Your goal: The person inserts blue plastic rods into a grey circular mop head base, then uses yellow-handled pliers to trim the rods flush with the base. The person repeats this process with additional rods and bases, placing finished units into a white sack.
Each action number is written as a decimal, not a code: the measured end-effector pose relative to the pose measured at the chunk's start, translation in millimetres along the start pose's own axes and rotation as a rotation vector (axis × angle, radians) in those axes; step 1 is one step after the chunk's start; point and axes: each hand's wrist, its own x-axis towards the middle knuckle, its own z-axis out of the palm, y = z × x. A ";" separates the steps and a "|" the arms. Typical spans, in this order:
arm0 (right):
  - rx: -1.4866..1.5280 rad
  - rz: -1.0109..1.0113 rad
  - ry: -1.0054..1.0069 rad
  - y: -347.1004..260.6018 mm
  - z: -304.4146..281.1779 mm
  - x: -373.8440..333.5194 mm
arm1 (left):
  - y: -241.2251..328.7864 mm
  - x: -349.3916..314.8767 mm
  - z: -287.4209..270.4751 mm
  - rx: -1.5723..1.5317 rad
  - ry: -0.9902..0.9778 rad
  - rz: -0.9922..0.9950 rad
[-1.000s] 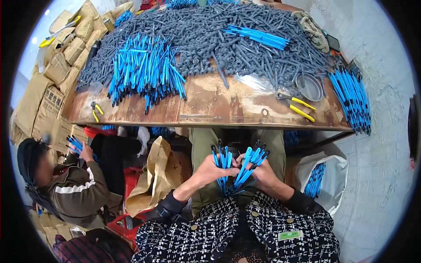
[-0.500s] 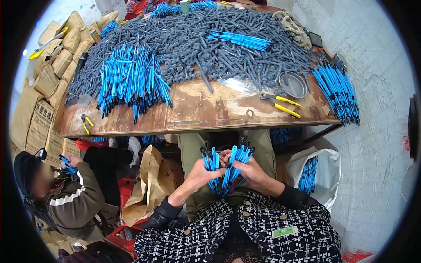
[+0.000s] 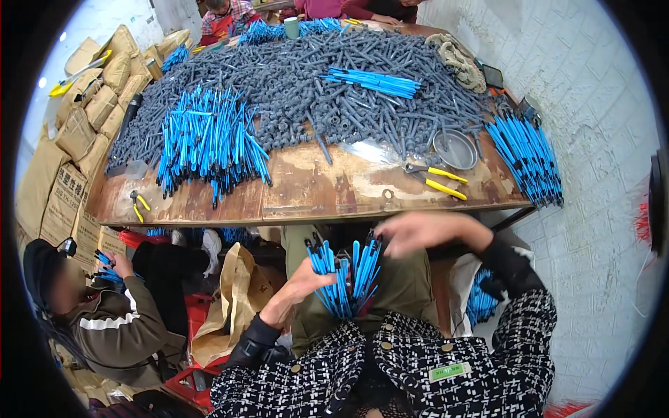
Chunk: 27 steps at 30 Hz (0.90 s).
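Over my lap my left hand [image 3: 306, 280] is wrapped round a fanned bundle of slim blue sticks with black ends [image 3: 342, 285]. The sticks stand roughly upright and spread apart at the top. My right hand [image 3: 428, 233] is off the bundle, to its right and just below the table's front edge. Motion smears its fingers, so whether they hold anything does not show. On the table above it lie yellow-handled pliers [image 3: 446, 182].
The wooden table [image 3: 306, 184] carries a wide heap of grey plastic parts [image 3: 279, 90], piles of blue sticks [image 3: 209, 139] and a round dish [image 3: 455, 149]. At left sits a co-worker [image 3: 104, 306] holding sticks. An open paper bag [image 3: 230, 299] and white sack [image 3: 463, 285] flank my legs.
My right hand has left the bundle and moved up and right toward the table edge. My left hand still holds the sticks, slightly further left.
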 end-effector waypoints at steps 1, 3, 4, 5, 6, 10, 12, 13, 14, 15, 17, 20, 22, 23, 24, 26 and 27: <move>0.095 -0.032 0.161 12.8 -28.9 4.7 | 0.1 2.4 -0.6 0.011 -0.018 -0.001; -0.085 0.033 0.690 7.5 -84.0 27.1 | 1.7 4.6 -1.9 0.027 -0.043 -0.008; -0.226 0.106 0.899 12.1 -113.4 36.7 | 11.8 9.9 4.3 0.094 -0.089 -0.038; -0.237 0.045 1.016 19.6 -138.5 50.5 | 12.3 11.5 7.4 0.115 -0.088 -0.019; -0.607 -0.033 1.163 43.1 -167.3 55.6 | 19.9 15.4 13.6 0.129 -0.125 -0.035; -1.099 0.163 1.160 61.0 -208.9 88.7 | 16.7 12.6 10.3 0.084 -0.117 -0.028; -1.179 0.258 1.101 69.5 -214.4 96.6 | 12.2 11.3 7.1 0.068 -0.086 -0.003; -1.212 0.270 1.097 70.6 -217.0 97.1 | 13.6 10.6 6.3 0.036 -0.080 -0.007; -1.260 0.238 1.061 76.3 -220.6 91.1 | 11.4 13.1 5.4 0.036 -0.086 -0.010; -1.275 0.205 1.008 65.8 -214.9 91.5 | 8.3 12.5 2.5 0.036 -0.075 -0.015; -1.344 0.063 0.900 31.2 -188.7 88.1 | 1.2 5.6 -0.5 0.057 -0.048 0.005; -1.412 -0.333 0.683 -2.9 -124.0 69.1 | 5.9 -5.0 0.4 0.017 -0.019 0.000; -1.530 -0.451 0.545 -7.6 -84.1 56.2 | 9.2 -9.6 6.3 -0.002 -0.034 -0.008; -1.587 -0.502 0.475 -2.4 -66.2 54.0 | 12.9 -10.6 9.6 0.013 -0.059 0.030; -1.614 -0.559 0.407 10.5 -41.0 56.0 | 14.5 -5.9 11.3 0.024 -0.111 0.033; -1.388 -0.407 0.540 32.7 -3.0 51.9 | -0.6 -21.0 21.1 0.042 -0.160 -0.014; -1.359 -0.349 0.597 25.5 -20.6 48.0 | 7.1 -18.8 22.4 0.064 -0.147 0.024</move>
